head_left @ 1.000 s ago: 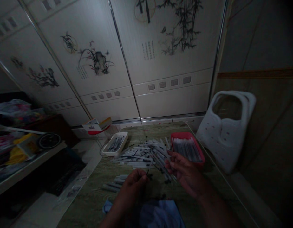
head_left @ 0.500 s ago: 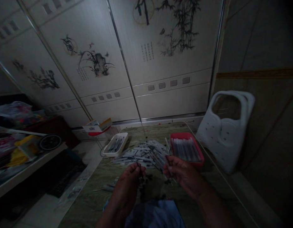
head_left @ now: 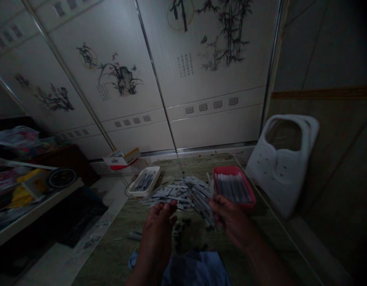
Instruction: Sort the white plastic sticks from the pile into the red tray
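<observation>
A heap of pale pens (head_left: 183,190) lies on the greenish table (head_left: 118,238). At its front left edge is my left hand (head_left: 161,216), fingers pinched together; what they hold is too small to name. My right hand (head_left: 226,212) is closed around a pale pen (head_left: 211,190) that points up, close to the red tray (head_left: 252,194). Rows of pale pens (head_left: 232,186) fill that tray. Dark pens or refills (head_left: 145,180) lie in the white tray (head_left: 156,178) at the back left. Small black caps (head_left: 183,228) are scattered between my hands.
Blue cloth (head_left: 198,268) lies at the near edge. A white folding chair (head_left: 279,167) leans at the right. On the left are a cluttered shelf (head_left: 37,216) and a small open box (head_left: 120,159). Sliding doors (head_left: 213,131) stand behind the table.
My left hand has moved slightly left and up toward the heap. My right hand has shifted a little right, and the pen in it now points more upright.
</observation>
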### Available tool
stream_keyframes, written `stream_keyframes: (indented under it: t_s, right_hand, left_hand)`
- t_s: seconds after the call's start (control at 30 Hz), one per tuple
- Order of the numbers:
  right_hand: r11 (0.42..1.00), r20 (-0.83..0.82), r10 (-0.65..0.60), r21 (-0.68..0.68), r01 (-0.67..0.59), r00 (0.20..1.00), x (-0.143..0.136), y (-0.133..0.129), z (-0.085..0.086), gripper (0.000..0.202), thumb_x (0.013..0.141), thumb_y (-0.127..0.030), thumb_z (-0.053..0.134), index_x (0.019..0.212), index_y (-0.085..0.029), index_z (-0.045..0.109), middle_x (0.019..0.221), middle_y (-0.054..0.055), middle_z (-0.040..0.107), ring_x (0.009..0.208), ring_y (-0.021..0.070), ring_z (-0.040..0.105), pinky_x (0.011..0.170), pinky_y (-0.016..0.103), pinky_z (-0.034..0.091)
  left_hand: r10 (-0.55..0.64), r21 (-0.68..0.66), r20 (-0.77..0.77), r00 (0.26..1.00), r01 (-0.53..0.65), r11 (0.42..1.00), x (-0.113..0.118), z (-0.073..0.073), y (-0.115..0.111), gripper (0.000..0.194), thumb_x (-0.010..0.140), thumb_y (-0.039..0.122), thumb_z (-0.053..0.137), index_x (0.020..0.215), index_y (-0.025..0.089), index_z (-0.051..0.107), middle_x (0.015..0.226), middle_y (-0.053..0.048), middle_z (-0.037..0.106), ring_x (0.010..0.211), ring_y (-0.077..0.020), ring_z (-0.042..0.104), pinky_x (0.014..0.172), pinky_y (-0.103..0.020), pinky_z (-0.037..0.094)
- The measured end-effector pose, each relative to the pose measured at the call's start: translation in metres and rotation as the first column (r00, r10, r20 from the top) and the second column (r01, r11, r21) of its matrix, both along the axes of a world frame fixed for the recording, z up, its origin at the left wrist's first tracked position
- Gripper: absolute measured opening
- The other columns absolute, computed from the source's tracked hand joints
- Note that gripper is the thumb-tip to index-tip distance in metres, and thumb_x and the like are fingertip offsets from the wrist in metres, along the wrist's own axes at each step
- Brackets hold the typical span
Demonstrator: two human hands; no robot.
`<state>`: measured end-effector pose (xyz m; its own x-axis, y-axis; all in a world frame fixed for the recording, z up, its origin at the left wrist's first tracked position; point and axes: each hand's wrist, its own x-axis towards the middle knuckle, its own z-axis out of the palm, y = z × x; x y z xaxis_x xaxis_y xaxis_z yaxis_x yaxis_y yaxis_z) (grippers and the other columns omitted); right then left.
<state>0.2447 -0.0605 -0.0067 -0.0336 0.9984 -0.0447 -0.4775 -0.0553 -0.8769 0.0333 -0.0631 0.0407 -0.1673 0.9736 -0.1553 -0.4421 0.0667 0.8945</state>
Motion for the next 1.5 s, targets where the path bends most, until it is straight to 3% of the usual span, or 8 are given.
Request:
stream_keyframes:
  t_s: [0.13,0.23,0.67,1.03,1.27,1.4,1.5]
  right_hand:
    - [0.999,-0.069,0.044,0.015,-0.043,0.997,-0.002,-0.004,0.006,0.028,0.078,-0.036,0.081,0.091,-0.020,0.062,0.079,0.001,0.071,0.074,0.0153,0.066,0.063,0.024,0.048]
    - [0.996,-0.113,0.091,0.002,-0.092,0.989,-0.005,-0.006,0.010,0.033,0.076,-0.036,0.084,0.094,-0.020,0.060,0.088,0.005,0.076,0.084,0.0196,0.071,0.074,0.030,0.053]
    - [0.999,-0.072,0.034,0.021,-0.032,0.997,-0.010,-0.004,0.008,0.038,0.076,-0.042,0.084,0.096,-0.020,0.060,0.090,0.006,0.077,0.086,0.0222,0.073,0.072,0.031,0.054]
    - [0.998,-0.041,0.001,0.067,0.002,0.999,-0.013,-0.003,0.003,0.033,0.080,-0.041,0.080,0.097,-0.020,0.061,0.086,0.004,0.075,0.079,0.0189,0.071,0.072,0.030,0.052]
    - [0.992,0.103,0.003,0.124,-0.016,0.995,-0.019,-0.002,-0.001,0.029,0.082,-0.041,0.078,0.095,-0.019,0.065,0.067,-0.003,0.064,0.060,0.0111,0.056,0.056,0.023,0.042]
    - [0.991,0.135,0.054,0.115,-0.069,0.989,-0.019,-0.004,0.001,0.036,0.080,-0.041,0.079,0.105,-0.019,0.064,0.071,-0.003,0.064,0.060,0.0112,0.056,0.053,0.023,0.040]
    - [0.994,0.127,0.027,0.098,-0.040,0.992,-0.015,-0.003,0.000,0.043,0.083,-0.045,0.075,0.115,-0.021,0.060,0.080,-0.001,0.068,0.062,0.0132,0.060,0.053,0.023,0.041]
  left_hand:
    - [0.053,-0.041,0.036,0.998,-0.052,0.998,0.003,0.004,0.001,0.025,0.079,0.029,0.078,0.089,0.021,0.056,0.103,-0.003,0.073,0.086,-0.0137,0.069,0.071,-0.024,0.050]
    - [0.094,-0.084,0.118,0.989,-0.084,0.993,0.006,0.003,0.002,0.019,0.080,0.018,0.075,0.086,0.020,0.057,0.097,-0.004,0.073,0.079,-0.0129,0.070,0.069,-0.023,0.053]
    - [0.105,-0.114,0.246,0.964,-0.078,0.990,0.020,-0.015,0.003,0.008,0.086,0.009,0.065,0.084,0.016,0.064,0.089,-0.007,0.074,0.080,-0.0141,0.072,0.076,-0.024,0.060]
    - [0.105,-0.151,0.302,0.947,-0.062,0.987,0.032,-0.012,-0.001,0.014,0.089,0.004,0.060,0.080,0.015,0.065,0.088,-0.006,0.071,0.085,-0.0134,0.071,0.084,-0.025,0.059]
    - [-0.021,-0.199,0.342,0.939,0.094,0.976,0.050,-0.009,-0.014,0.013,0.083,0.010,0.069,0.085,0.019,0.060,0.089,-0.002,0.068,0.081,-0.0138,0.071,0.061,-0.019,0.054]
    - [-0.021,-0.158,0.313,0.950,0.074,0.985,0.049,-0.012,-0.012,0.015,0.081,0.009,0.070,0.085,0.018,0.059,0.084,-0.001,0.066,0.076,-0.0110,0.068,0.063,-0.019,0.053]
    - [-0.003,-0.110,0.202,0.979,0.025,0.994,0.037,-0.014,-0.004,0.017,0.079,0.015,0.074,0.085,0.017,0.058,0.079,-0.001,0.065,0.072,-0.0116,0.067,0.066,-0.021,0.053]
